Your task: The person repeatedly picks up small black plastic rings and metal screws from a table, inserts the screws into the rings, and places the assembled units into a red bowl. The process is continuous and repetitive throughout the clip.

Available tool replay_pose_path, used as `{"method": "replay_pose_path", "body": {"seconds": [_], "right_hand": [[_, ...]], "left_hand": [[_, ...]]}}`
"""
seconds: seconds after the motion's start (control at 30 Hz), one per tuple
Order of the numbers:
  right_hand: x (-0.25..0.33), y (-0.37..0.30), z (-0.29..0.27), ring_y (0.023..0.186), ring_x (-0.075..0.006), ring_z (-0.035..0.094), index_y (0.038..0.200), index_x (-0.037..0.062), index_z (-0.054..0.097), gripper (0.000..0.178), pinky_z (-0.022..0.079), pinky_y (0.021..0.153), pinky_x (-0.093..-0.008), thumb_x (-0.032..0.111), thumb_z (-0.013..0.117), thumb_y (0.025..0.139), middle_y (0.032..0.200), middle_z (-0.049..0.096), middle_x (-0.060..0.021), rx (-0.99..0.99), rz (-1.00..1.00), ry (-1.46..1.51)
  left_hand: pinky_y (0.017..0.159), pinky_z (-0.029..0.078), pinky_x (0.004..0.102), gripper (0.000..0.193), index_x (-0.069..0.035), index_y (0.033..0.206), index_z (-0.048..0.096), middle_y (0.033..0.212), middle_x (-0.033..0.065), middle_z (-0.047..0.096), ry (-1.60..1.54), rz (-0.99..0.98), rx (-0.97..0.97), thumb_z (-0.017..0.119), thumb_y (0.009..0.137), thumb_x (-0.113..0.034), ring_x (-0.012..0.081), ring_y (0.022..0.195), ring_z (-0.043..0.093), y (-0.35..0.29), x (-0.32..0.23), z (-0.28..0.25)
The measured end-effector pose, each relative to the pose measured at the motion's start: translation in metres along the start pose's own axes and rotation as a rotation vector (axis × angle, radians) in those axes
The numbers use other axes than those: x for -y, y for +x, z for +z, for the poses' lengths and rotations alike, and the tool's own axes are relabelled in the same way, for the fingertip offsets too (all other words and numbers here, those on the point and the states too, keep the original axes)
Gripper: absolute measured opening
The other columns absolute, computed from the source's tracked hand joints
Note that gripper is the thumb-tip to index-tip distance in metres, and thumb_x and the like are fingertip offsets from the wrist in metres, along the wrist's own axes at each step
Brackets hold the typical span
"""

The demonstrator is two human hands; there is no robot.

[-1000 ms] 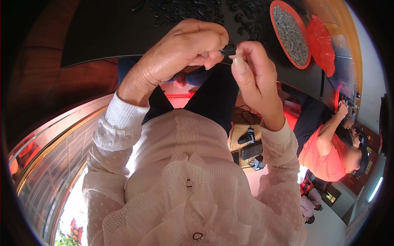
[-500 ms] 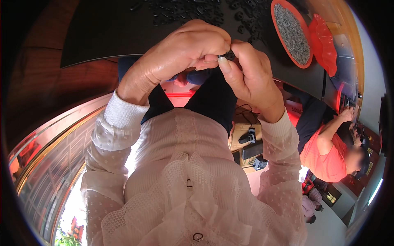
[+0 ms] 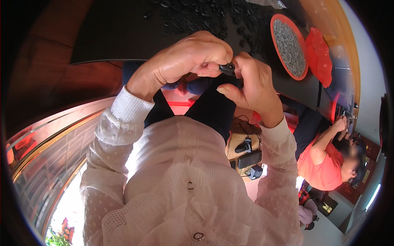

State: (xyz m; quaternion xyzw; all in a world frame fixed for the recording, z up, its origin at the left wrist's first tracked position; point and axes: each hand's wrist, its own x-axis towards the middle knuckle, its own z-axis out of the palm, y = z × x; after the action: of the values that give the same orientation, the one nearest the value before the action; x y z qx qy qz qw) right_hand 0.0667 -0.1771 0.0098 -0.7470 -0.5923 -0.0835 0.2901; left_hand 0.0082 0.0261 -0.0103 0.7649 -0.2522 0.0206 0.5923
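Observation:
Just off the near edge of the black table [image 3: 117, 39], both my hands are raised over my lap. My left hand [image 3: 195, 53] pinches a small black plastic part [image 3: 227, 69] between curled fingers. Close against the part's right end is my right hand [image 3: 256, 84], its index finger bent beside it. The right thumb stands away from the fingers, with nothing between. A thin sliver seems to stick out by the part, too small to make out. Many similar black parts [image 3: 191, 18] lie scattered on the table beyond.
An orange-red bowl [image 3: 304, 73] full of small grey metal pieces stands at the far right, beside a red wavy-rimmed dish [image 3: 319, 57]. Below right, a box [image 3: 234, 144] carries black adapters and cables. Another person in an orange shirt [image 3: 322, 166] sits at right, hands at work.
My right thumb has lifted off the black part and swung down and away, leaving more of the part visible. Both hands sit slightly lower in the picture.

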Motion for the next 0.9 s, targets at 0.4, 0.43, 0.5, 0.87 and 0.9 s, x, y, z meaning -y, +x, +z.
{"method": "replay_pose_path", "body": {"seconds": [0.4,0.43,0.5,0.87,0.9], "right_hand": [[0.019,0.005,-0.002,0.051,-0.0129,0.046,0.088,-0.0004,0.053,0.02,0.038,0.049,-0.0271,0.018,0.057,0.093,0.06,0.048,-0.0065,-0.07,0.438,0.449],[0.022,0.004,-0.003,0.053,-0.0091,0.042,0.086,-0.0001,0.053,0.019,0.037,0.049,-0.0269,0.017,0.054,0.095,0.061,0.048,-0.0047,-0.074,0.482,0.498],[0.027,0.004,-0.003,0.054,-0.0091,0.042,0.085,0.0001,0.053,0.02,0.037,0.05,-0.0267,0.017,0.056,0.095,0.061,0.047,-0.0042,-0.083,0.601,0.61],[-0.097,-0.032,-0.154,0.053,-0.0055,0.042,0.086,0.0036,0.06,0.03,0.032,0.046,-0.0222,0.032,0.055,0.092,0.063,0.047,0.0035,-0.617,0.978,-0.037],[-0.115,-0.04,-0.17,0.052,-0.0055,0.042,0.086,0.0032,0.061,0.03,0.032,0.046,-0.0224,0.032,0.055,0.092,0.063,0.048,0.003,-0.618,1.001,-0.065]], "left_hand": [[0.046,0.034,0.024,0.022,0.0,0.065,0.054,0.063,0.0,0.047,-0.516,-0.389,0.0,0.054,0.08,-0.016,0.006,0.052,0.04,0.007,-0.016,0.002],[0.048,0.033,0.0221,0.025,-0.002,0.065,0.054,0.062,-0.0003,0.047,-0.491,-0.385,-0.01,0.055,0.082,-0.02,0.0056,0.052,0.04,0.007,-0.017,0.003],[0.048,0.032,0.0214,0.029,-0.003,0.065,0.053,0.062,-0.0009,0.047,-0.507,-0.469,-0.089,0.055,0.085,-0.024,0.0055,0.052,0.04,0.008,-0.024,0.007],[0.049,0.047,0.0232,0.037,-0.005,0.065,0.05,0.062,-0.0007,0.047,-0.58,-0.372,-0.088,0.052,0.094,-0.027,0.0064,0.052,0.046,0.008,-0.02,0.012],[0.049,0.049,0.0247,0.037,-0.005,0.065,0.05,0.061,-0.0008,0.047,-0.571,-0.372,-0.083,0.052,0.095,-0.026,0.0065,0.052,0.046,0.008,-0.02,0.012]]}}
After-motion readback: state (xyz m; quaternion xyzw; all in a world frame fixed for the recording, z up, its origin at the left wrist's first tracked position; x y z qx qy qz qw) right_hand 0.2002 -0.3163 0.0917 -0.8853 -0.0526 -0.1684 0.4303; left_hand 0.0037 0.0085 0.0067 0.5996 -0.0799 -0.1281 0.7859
